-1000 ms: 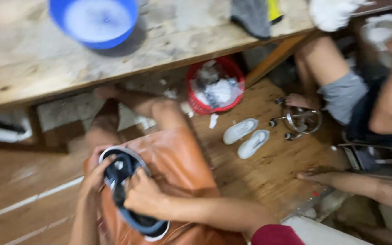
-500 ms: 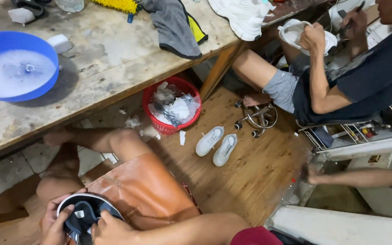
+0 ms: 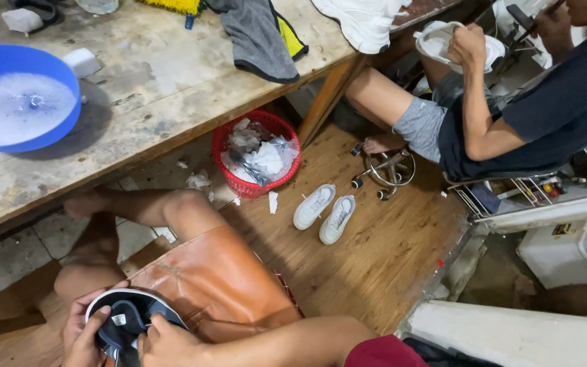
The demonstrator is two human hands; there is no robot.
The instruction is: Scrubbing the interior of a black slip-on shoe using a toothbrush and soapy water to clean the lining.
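Both hands low at the bottom left, over the lap on brown shorts (image 3: 225, 285). Left hand (image 3: 83, 333) curled round the near-left edge of a dark shoe (image 3: 127, 323) with a white sole rim, fingers bent and closed on it, thumb lying on the inside. Right hand (image 3: 171, 343) gripping the same shoe from the right, fingers wrapped over its edge and partly tucked into the opening (fingertips hidden, so depth of the grip not clear). Shoe tilted with its opening upward, resting against the shorts, partly cut off by the lower edge of the view. Above the knees, a worn wooden table (image 3: 171, 95) bearing a blue basin (image 3: 18, 98) of foamy water at the left, a small white block (image 3: 81, 62) just beside the basin's rim, a grey and yellow cloth (image 3: 259, 37) draped near the far edge, and a white sneaker (image 3: 358, 20) at the table's right corner. Under the table's edge, a red basket (image 3: 222, 146) stuffed with crumpled white scraps, standing on the wooden floor (image 3: 375, 265). Just right of the basket, a pair of white shoes (image 3: 324, 214) lying side by side, toes pointing away from the basket. Further right, another person in a dark shirt (image 3: 552, 102) and grey shorts, seated, one hand (image 3: 467, 44) raised and holding a white shoe (image 3: 439, 41).
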